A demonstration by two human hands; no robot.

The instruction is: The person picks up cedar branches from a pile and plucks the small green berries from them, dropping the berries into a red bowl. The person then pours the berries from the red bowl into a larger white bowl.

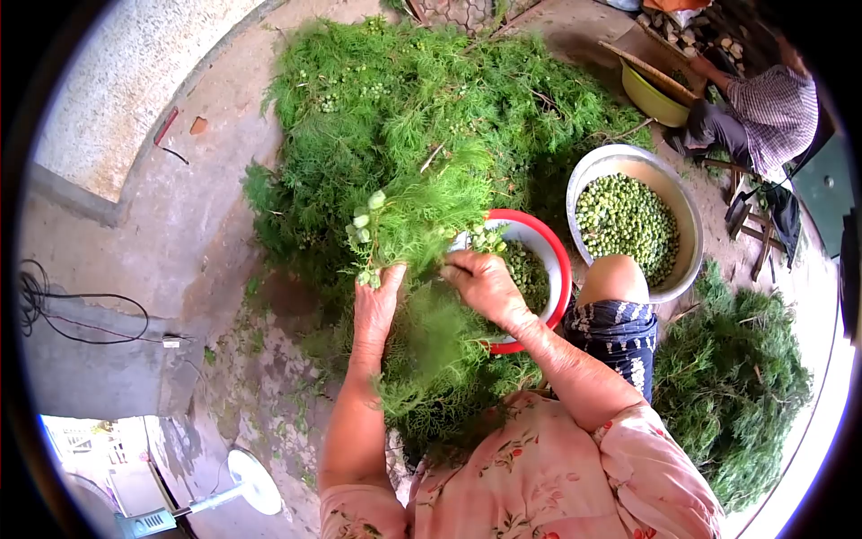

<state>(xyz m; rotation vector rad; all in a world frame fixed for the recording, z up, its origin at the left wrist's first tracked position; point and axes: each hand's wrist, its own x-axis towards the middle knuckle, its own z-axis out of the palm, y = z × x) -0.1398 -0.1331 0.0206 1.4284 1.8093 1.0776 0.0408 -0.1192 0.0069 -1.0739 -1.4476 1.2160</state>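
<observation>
My left hand (381,292) is closed round the stem of a feathery green conifer branch (426,211). Pale green cones (362,220) cluster on the branch above that hand. With its fingertips pinched together, my right hand (488,286) is beside the same foliage and over the near left side of a red-rimmed white basin (564,269). What those fingers hold, if anything, is hidden. Green cones (528,274) lie inside the basin, partly covered by my right hand and the branch. Some foliage hangs blurred below my hands.
A big heap of cut conifer branches (359,117) spreads ahead, with another pile (736,386) at right. Beside my knee stands a metal basin (690,216) of green cones. Another person (768,112) sits at the upper right by a yellow-green tub (651,97). A fan (254,482) stands lower left.
</observation>
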